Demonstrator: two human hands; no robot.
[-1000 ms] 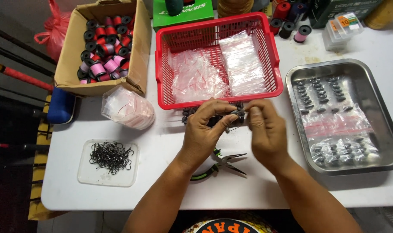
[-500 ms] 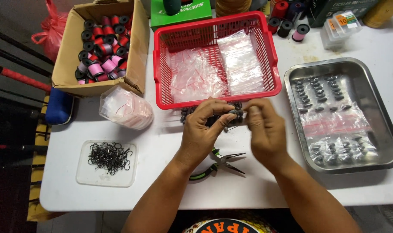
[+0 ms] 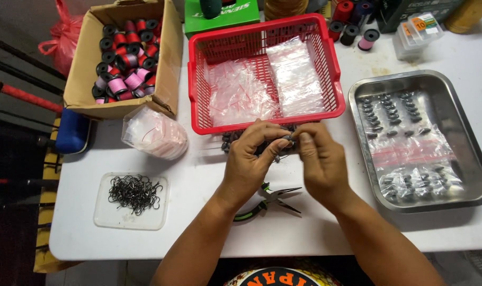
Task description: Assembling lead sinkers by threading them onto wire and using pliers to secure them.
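Unmoved hands, small grey sinker (image 3: 286,139) pinched between fingers (image 3: 279,144) (both hands).

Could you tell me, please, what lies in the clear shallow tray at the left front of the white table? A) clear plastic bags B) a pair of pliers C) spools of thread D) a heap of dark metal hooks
D: the clear shallow tray holds a tangled heap of dark metal hooks, while the spools sit in the cardboard box.

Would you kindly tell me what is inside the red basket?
The red basket holds two heaps of clear plastic bags, some with red strips. Whatever lies under them is covered.
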